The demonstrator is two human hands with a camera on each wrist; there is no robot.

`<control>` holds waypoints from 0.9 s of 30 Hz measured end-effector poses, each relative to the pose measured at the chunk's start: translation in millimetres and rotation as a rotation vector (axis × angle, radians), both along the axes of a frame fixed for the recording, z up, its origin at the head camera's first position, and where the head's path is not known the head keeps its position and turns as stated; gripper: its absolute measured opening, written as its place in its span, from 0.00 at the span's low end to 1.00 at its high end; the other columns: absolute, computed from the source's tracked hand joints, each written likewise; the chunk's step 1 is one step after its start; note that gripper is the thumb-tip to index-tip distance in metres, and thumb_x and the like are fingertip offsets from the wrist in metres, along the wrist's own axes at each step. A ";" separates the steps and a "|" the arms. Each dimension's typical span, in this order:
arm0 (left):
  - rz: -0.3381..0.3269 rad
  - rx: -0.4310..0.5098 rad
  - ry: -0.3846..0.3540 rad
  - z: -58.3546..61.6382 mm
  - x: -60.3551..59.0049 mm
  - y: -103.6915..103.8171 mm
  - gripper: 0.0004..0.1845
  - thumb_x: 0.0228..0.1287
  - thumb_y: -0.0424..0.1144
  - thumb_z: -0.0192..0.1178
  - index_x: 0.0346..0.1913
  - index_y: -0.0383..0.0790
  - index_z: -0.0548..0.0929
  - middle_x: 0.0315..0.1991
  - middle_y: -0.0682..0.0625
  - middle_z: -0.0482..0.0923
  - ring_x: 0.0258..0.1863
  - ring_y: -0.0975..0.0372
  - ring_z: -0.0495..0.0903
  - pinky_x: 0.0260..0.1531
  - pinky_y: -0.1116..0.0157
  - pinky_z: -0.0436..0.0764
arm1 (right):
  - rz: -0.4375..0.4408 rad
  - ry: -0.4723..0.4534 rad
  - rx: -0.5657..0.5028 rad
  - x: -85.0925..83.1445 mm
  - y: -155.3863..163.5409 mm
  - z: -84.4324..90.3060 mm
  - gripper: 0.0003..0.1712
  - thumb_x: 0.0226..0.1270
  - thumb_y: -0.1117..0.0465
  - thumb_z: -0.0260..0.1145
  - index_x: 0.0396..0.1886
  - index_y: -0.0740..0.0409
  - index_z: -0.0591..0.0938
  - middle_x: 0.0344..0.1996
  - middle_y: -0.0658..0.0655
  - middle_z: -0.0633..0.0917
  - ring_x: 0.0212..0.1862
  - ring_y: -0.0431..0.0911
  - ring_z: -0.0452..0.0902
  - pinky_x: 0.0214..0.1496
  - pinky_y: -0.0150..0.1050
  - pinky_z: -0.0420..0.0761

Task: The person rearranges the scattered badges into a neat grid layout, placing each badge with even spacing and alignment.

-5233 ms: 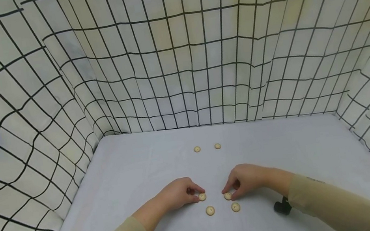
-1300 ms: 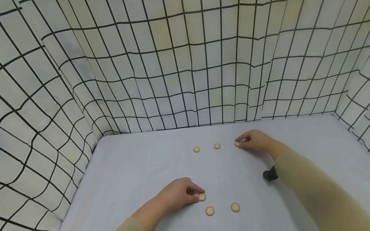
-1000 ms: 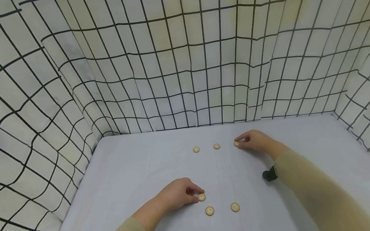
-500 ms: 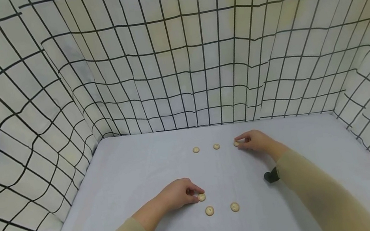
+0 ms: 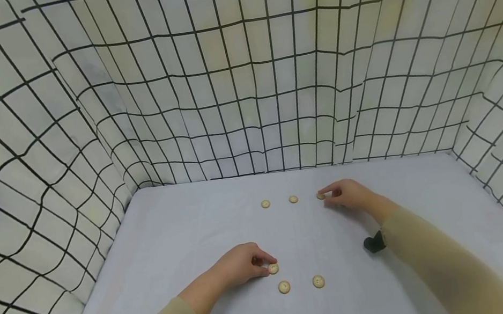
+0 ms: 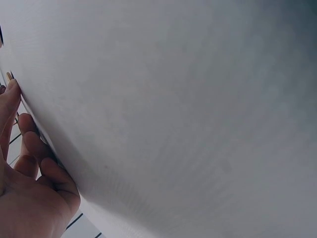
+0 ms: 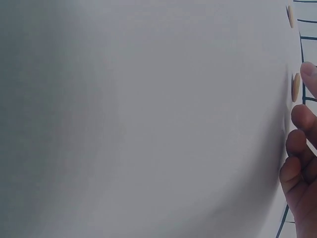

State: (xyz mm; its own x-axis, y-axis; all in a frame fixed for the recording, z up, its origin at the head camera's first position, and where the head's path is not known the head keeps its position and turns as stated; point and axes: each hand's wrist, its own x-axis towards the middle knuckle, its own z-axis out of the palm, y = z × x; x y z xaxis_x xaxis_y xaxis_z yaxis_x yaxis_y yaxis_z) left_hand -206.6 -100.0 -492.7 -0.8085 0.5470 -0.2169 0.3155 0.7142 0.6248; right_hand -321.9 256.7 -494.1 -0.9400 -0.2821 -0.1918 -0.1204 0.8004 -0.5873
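My left hand (image 5: 245, 263) pinches a round cream button (image 5: 273, 268) at its left edge on the white cloth. In the left wrist view the left hand (image 6: 34, 183) has its other fingers curled, and a thin edge of the button (image 6: 9, 76) shows at the fingertips. Farther back, my right hand (image 5: 349, 194) is beside another button (image 5: 320, 195), thumb and forefinger parted around it. The right wrist view shows that button (image 7: 295, 88) flat on the cloth, with a small gap to the fingertips of the right hand (image 7: 304, 163).
Two more buttons, the left one (image 5: 265, 203) and the middle one (image 5: 293, 199), continue the far row leftward. Nearer me lie two buttons, one left (image 5: 284, 286) and one right (image 5: 318, 281). A white wall with black netting (image 5: 243, 98) rises behind the cloth-covered table (image 5: 191, 209).
The right hand has moved a button from the near group to the right end of the far row, and its fingers have just loosened from it. The left hand stays in place.
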 end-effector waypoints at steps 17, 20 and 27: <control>-0.011 0.014 0.006 -1.3 -0.9 -1.2 0.11 0.60 0.40 0.71 0.46 0.54 0.90 0.32 0.62 0.75 0.34 0.67 0.72 0.38 0.65 0.73 | 0.036 -0.002 0.027 20.1 -2.7 2.9 0.19 0.62 0.50 0.73 0.54 0.38 0.86 0.41 0.50 0.83 0.41 0.46 0.72 0.42 0.41 0.74; -0.010 0.014 0.004 -1.0 -0.8 -0.6 0.11 0.59 0.40 0.71 0.46 0.54 0.90 0.32 0.62 0.75 0.34 0.67 0.72 0.38 0.65 0.73 | 0.062 0.005 0.024 26.0 -4.9 4.4 0.18 0.62 0.51 0.73 0.52 0.38 0.87 0.46 0.48 0.84 0.41 0.45 0.73 0.44 0.41 0.75; 0.002 0.011 -0.007 -1.4 -0.6 -0.8 0.12 0.59 0.40 0.71 0.46 0.55 0.90 0.32 0.62 0.75 0.34 0.67 0.72 0.39 0.65 0.73 | 0.110 -0.009 0.006 37.7 -10.1 7.8 0.18 0.60 0.52 0.74 0.51 0.38 0.87 0.35 0.46 0.82 0.38 0.44 0.73 0.41 0.40 0.75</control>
